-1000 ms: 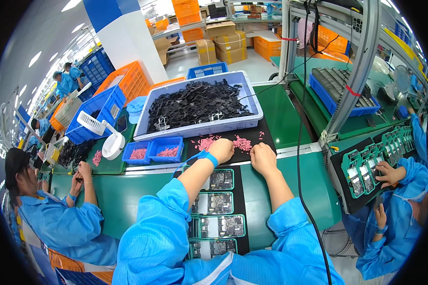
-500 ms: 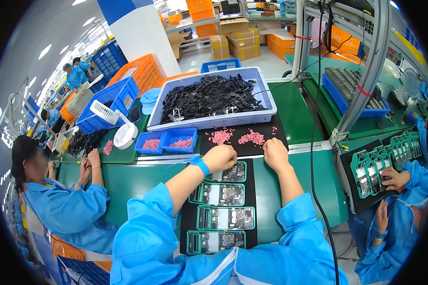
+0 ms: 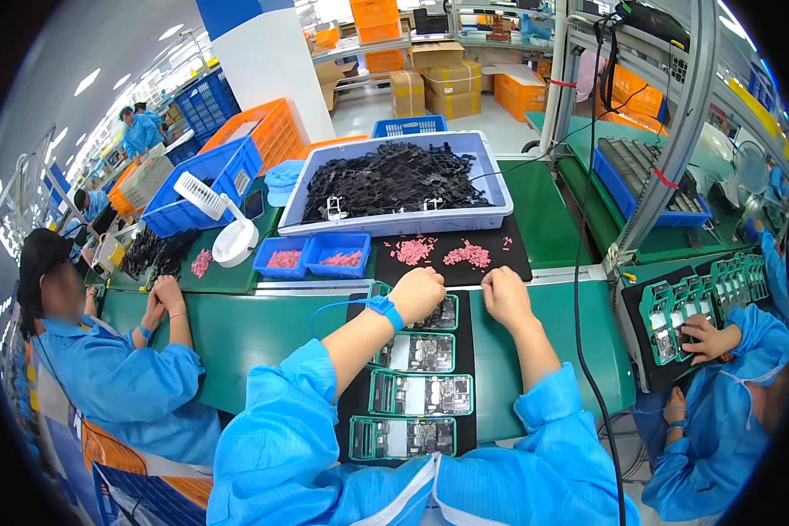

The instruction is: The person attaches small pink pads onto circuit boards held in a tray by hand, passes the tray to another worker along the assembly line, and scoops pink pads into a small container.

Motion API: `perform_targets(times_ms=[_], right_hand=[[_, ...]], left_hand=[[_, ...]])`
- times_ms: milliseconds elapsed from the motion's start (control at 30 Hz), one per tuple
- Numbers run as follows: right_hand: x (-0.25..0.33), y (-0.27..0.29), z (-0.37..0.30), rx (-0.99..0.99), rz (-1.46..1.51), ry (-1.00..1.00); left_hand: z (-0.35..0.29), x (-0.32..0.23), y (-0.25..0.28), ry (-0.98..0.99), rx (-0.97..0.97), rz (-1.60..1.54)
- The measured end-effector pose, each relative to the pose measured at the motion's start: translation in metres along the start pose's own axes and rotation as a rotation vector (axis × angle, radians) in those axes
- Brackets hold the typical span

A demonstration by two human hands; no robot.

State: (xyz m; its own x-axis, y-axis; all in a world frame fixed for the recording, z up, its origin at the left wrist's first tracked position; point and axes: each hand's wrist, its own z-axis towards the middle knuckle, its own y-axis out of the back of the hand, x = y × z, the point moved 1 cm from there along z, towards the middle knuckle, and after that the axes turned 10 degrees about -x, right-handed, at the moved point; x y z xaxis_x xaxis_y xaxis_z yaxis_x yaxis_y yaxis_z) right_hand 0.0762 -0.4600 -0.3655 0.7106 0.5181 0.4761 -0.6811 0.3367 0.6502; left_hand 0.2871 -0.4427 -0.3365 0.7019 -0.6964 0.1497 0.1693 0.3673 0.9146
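Observation:
My left hand (image 3: 419,294), a blue strap on its wrist, is closed over the far end of a column of green-framed phone circuit boards (image 3: 421,394). It partly covers the farthest board (image 3: 448,313); whatever its curled fingers hold is hidden. To its right, my right hand (image 3: 507,298) is at the near edge of a black mat (image 3: 386,267). Its fingers are pinched together, and anything between them is too small to make out. Just beyond lie two loose heaps of small pink pieces, the left heap (image 3: 411,251) and the right heap (image 3: 467,255).
Two small blue bins (image 3: 337,271) of pink pieces stand left of the mat. Behind is a large pale tub (image 3: 394,222) of black parts. A black cable (image 3: 580,351) hangs at right. Co-workers sit on both sides; a white fan (image 3: 235,243) stands at left.
The view has shifted slightly. My left hand has moved a little to the right over the farthest board. My right hand has drawn slightly nearer, away from the pink heaps.

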Motion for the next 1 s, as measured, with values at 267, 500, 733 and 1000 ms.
perform_targets(times_ms=[267, 500, 733, 1000], right_hand=[[0.066, 0.009, -0.038, 0.148, 0.240, 0.231], [0.080, -0.006, -0.053, 0.153, 0.131, 0.393], [0.092, -0.004, -0.049, 0.148, -0.066, 0.566], [0.081, 0.008, -0.056, 0.174, 0.053, 0.592]], left_hand=[[-0.013, -0.008, 0.008, -0.043, -0.076, 0.001], [-0.021, -0.004, 0.002, 0.050, -0.116, -0.090], [-0.022, -0.003, 0.003, 0.114, -0.159, -0.148], [-0.012, 0.006, 0.007, 0.045, -0.010, -0.188]])
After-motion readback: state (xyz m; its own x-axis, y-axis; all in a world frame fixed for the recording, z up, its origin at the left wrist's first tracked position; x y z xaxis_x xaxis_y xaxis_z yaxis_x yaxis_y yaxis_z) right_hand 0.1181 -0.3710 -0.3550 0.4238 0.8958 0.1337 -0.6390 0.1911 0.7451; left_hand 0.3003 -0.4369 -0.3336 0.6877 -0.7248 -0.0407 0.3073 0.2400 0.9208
